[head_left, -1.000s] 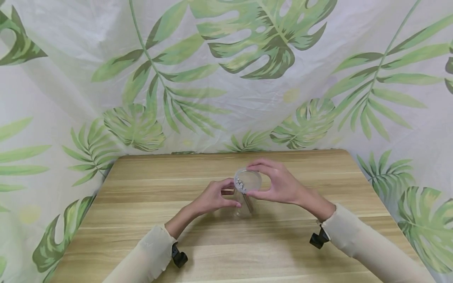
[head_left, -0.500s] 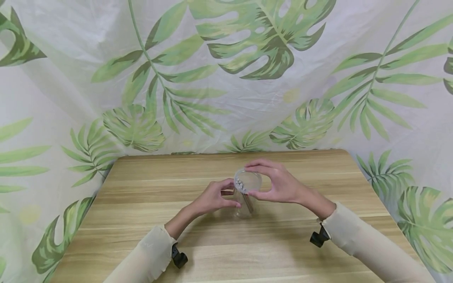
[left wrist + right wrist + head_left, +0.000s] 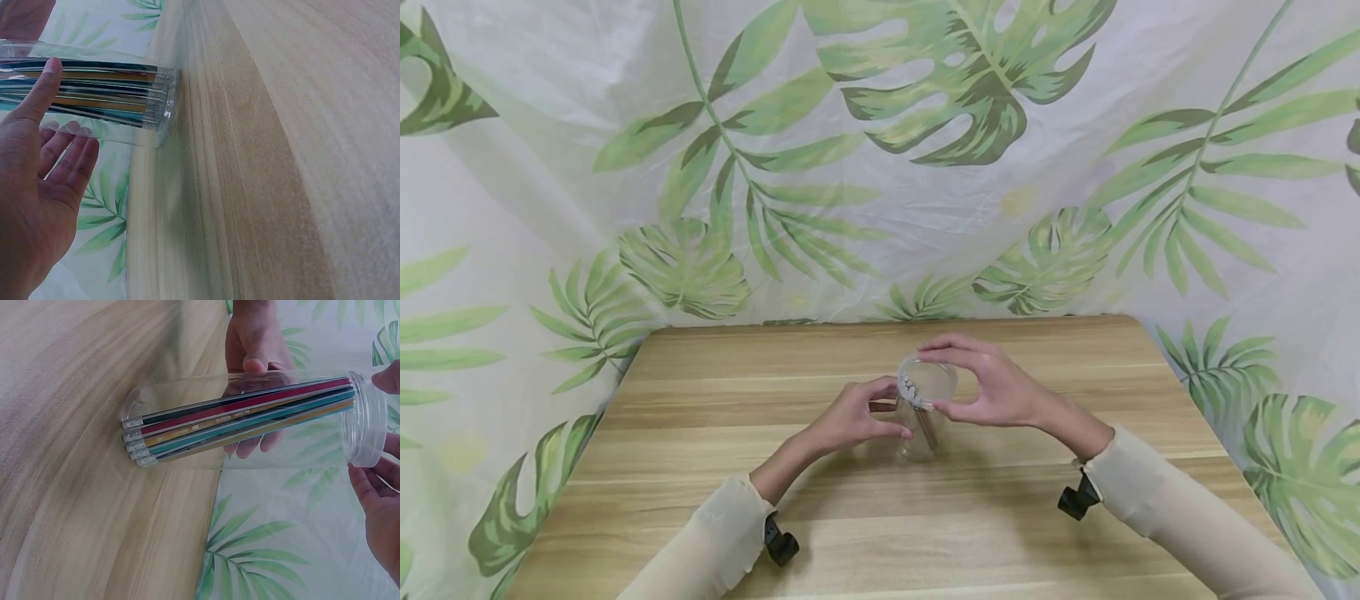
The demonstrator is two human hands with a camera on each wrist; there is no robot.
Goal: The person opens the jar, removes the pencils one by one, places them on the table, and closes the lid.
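A clear cylindrical jar (image 3: 913, 446) stands upright on the table, with several pencils (image 3: 212, 428) leaning inside it. Their eraser ends rest at the bottom; the bodies are red, teal, dark and yellowish. A translucent lid (image 3: 936, 382) sits on the jar's mouth, and the pencils' upper ends show through it. My left hand (image 3: 853, 419) holds the jar's side between thumb and fingers, seen closer in the left wrist view. From the right, my right hand (image 3: 1000, 390) grips the lid's rim, thumb on the near side and fingers on the far side.
The wood-grain table (image 3: 715, 417) reaches back to a pale hanging cloth (image 3: 925, 217) printed with green leaves. Small black cameras (image 3: 781, 546) are strapped at both wrists, below the light sleeves (image 3: 1180, 508).
My right thumb and fingers have shifted slightly along the lid's rim. The lid and jar top sit a touch further right in view; my left hand has stayed put.
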